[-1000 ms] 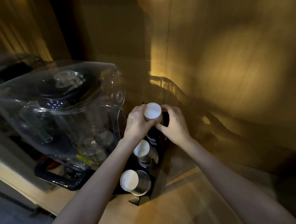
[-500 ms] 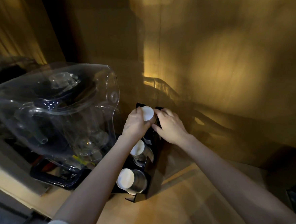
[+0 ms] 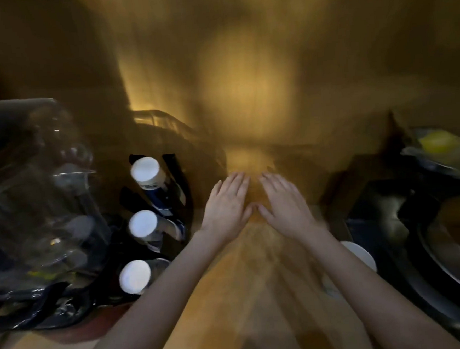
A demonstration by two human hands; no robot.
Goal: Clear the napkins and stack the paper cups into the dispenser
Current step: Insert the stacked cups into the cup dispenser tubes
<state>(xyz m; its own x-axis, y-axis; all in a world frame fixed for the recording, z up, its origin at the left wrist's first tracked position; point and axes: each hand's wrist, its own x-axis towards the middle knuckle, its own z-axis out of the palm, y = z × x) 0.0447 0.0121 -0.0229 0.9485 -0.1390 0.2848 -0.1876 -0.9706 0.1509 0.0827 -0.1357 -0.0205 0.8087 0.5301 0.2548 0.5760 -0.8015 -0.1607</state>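
A black cup dispenser [image 3: 176, 175] stands at the left of the wooden counter, holding three rows of paper cups with white bases: a top stack [image 3: 145, 169], a middle stack [image 3: 143, 223] and a bottom stack [image 3: 134, 276]. My left hand [image 3: 227, 206] and my right hand [image 3: 282, 202] lie flat side by side on the counter, to the right of the dispenser, fingers spread, holding nothing. The picture is blurred by motion. No napkins are visible.
A large clear plastic blender housing [image 3: 34, 193] fills the left side. A white round object [image 3: 361, 255] peeks out under my right forearm. Dark pans or trays [image 3: 432, 242] and a yellow item [image 3: 436, 140] sit at the right. A wooden wall stands behind.
Both hands have let go of the top cup stack and moved right, now flat on the counter. The camera has swung right, showing the pans.
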